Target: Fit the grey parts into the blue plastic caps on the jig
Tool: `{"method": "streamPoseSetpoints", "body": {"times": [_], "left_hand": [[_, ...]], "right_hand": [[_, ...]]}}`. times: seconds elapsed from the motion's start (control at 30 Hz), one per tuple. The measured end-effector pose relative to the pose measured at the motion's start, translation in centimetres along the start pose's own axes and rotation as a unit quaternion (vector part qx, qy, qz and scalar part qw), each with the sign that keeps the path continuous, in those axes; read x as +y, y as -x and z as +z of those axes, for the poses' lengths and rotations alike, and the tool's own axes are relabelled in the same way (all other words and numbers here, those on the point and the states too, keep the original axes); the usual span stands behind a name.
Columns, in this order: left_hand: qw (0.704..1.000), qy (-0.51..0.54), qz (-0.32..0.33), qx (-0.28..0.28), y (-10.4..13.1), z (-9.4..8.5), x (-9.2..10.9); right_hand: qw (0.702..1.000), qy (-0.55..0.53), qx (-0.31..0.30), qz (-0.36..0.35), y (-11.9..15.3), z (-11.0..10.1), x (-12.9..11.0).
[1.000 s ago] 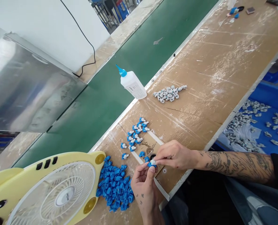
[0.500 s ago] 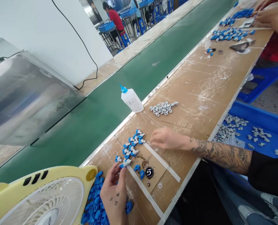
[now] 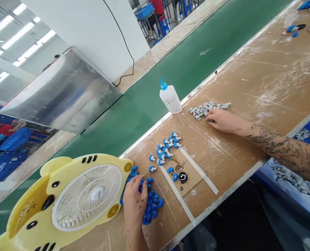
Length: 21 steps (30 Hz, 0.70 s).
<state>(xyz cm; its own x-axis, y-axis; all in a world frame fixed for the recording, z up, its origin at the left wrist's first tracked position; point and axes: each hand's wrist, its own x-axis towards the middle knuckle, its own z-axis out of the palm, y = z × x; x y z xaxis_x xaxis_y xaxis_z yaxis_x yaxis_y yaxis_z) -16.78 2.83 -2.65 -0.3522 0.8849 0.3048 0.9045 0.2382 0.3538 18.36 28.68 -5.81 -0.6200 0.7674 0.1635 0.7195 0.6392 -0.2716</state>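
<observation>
My left hand (image 3: 135, 195) reaches down to a heap of small curled blue pieces (image 3: 153, 205), thumb apart from the fingers; its fingertips are partly hidden among them. Over the near edge of a pile of small light-grey pieces (image 3: 200, 111) is my right hand (image 3: 223, 120), its fingers pinched on what looks like one grey piece. Between the hands lies a cluster of blue pieces with grey ones fitted to them (image 3: 167, 148). A cardboard pad (image 3: 194, 179) carries a small round pot of dark shiny liquid (image 3: 183, 177), with two loose blue pieces (image 3: 172, 173) beside it.
A white squeeze bottle with a blue nozzle (image 3: 171, 100) stands by the green conveyor belt (image 3: 144, 94). At left lies a yellow animal-shaped fan (image 3: 84, 198). White tape strips (image 3: 177, 193) cross the table. A tray at lower right (image 3: 296, 181) holds more grey pieces.
My left hand has left a blue-and-grey piece by the cluster and moved back to the blue heap. My right hand has moved away from the cluster to the grey pile. The view has shifted left.
</observation>
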Motion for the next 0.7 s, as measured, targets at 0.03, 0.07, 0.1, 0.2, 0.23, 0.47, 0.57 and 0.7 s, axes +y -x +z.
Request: {"method": "streamPoseSetpoints", "body": {"times": [0.03,0.07,0.1,0.2,0.23,0.47,0.57,0.7], "left_hand": [[0.999,-0.015,0.019,-0.020,0.5,-0.4,-0.4],[0.998,-0.032,0.039,-0.039,0.9,-0.5,-0.6],[0.996,-0.048,0.056,-0.055,1.1,-0.5,-0.7],[0.991,-0.068,0.081,-0.083,0.8,0.4,-0.6],[0.990,-0.067,0.085,-0.087,0.5,0.7,-0.5],[0.995,-0.033,0.091,-0.032,-0.1,1.0,0.3],[0.999,-0.002,0.039,0.038,0.9,0.7,0.9],[0.995,0.054,-0.039,0.080,2.7,1.0,2.2]], "right_hand": [[1.000,-0.014,0.004,-0.009,0.4,0.1,0.1],[0.999,-0.030,0.010,-0.015,0.7,0.1,0.0],[0.999,-0.046,0.018,-0.018,1.1,0.1,-0.1],[0.993,-0.111,0.042,-0.009,2.1,0.1,-1.0],[0.989,-0.139,0.042,-0.003,2.4,0.1,-1.4],[0.933,-0.359,-0.015,0.019,4.4,0.5,-4.3],[0.893,-0.445,-0.034,0.049,5.1,1.0,-5.9],[0.860,-0.506,-0.035,0.061,5.6,1.4,-7.9]]}}
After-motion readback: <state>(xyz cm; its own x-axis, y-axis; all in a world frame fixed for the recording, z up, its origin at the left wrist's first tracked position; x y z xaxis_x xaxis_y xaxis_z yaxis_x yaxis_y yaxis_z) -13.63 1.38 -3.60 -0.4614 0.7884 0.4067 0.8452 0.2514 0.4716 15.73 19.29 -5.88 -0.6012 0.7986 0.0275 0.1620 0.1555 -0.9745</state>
